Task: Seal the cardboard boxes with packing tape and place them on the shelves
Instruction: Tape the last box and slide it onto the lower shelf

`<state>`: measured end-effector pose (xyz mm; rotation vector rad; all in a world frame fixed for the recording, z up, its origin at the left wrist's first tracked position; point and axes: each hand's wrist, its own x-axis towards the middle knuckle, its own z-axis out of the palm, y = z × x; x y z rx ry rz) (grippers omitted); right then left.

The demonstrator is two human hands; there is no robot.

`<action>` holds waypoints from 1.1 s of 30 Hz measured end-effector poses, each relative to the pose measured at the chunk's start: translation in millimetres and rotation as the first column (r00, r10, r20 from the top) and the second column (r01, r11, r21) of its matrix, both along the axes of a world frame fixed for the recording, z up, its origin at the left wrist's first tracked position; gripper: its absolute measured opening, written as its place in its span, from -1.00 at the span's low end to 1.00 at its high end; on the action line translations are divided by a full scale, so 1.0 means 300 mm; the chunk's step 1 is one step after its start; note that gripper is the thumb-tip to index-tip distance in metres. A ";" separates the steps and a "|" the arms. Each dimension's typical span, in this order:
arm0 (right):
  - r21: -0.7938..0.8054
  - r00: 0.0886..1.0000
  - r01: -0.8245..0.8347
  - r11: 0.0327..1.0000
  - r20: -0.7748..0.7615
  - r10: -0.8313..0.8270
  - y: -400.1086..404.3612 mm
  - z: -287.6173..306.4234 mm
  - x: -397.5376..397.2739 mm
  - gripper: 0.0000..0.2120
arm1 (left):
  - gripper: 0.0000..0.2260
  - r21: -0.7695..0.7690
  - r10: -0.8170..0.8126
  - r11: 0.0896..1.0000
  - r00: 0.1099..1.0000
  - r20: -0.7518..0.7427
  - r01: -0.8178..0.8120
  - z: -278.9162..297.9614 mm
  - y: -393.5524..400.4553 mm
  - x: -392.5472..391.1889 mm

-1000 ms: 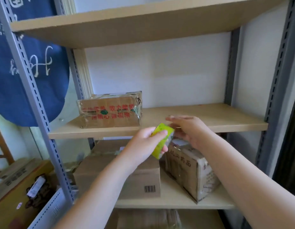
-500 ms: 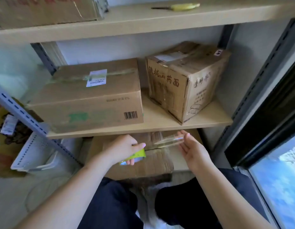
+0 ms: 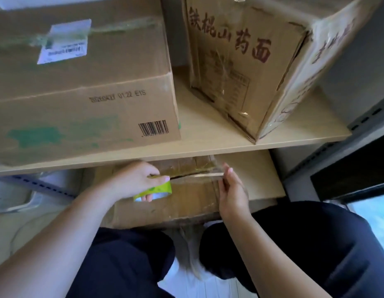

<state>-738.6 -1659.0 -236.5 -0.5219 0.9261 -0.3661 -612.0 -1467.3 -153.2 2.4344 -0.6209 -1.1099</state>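
Cardboard box (image 3: 186,201) on the lowest shelf, in front of the person's knees, is the one being sealed; its top seam is a dark slit running left to right, not yet covered.

Left hand (image 3: 133,181) grips the tape roll (image 3: 153,191) — green-yellow core, fingers curled through and round it — held just above the box top at the left end of the seam. Right hand (image 3: 231,190) pinches the free end of the clear tape strip (image 3: 199,175) between thumb and fingertips at the right end of the seam. Strip is stretched between the two hands, directly over the slit; whether it already touches the cardboard cannot be told.

Step in hand, by judgement: laying the first strip along the centre seam. Next move calls for lowering the strip onto the seam, keeping it taut and aligned, pressing it flat, then severing it from the roll.

Shelf above (image 3: 219,136) carries two boxes — a wide barcode box (image 3: 83,100) at left, a tall printed box (image 3: 247,61) at right, standing askew.
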 end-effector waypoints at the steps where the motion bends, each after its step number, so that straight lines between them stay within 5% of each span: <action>1: -0.021 1.000 -0.007 1.000 -0.006 0.007 -0.008 -0.009 0.005 -0.82 | -0.59 0.012 -0.029 0.999 0.999 -0.022 0.030 -0.010 -0.006 0.014; 3: -0.075 1.000 -0.007 0.997 -0.021 0.005 -0.016 -0.023 0.012 -0.82 | -0.65 0.038 -0.073 0.997 0.997 -0.034 0.074 -0.032 -0.016 0.032; 10: -0.273 0.998 -0.038 0.961 -0.054 0.024 -0.039 -0.067 0.018 -0.81 | -0.59 0.028 -0.156 0.988 0.951 0.266 0.155 -0.087 -0.026 0.022; 17: -0.327 0.993 -0.039 0.944 -0.119 0.000 -0.026 -0.093 0.033 -0.80 | -0.66 0.182 -0.212 0.965 0.971 0.106 0.191 -0.126 -0.056 0.025; 22: -0.333 0.982 -0.047 0.942 -0.190 -0.018 -0.020 -0.099 0.035 -0.78 | -0.56 0.200 -0.155 0.972 0.975 0.159 0.122 -0.225 -0.050 0.095; 33: -0.204 0.892 -0.292 0.934 -0.411 0.189 -0.053 -0.144 0.041 -0.82 | -0.41 0.224 -0.067 0.974 0.991 0.112 0.041 -0.328 -0.037 0.149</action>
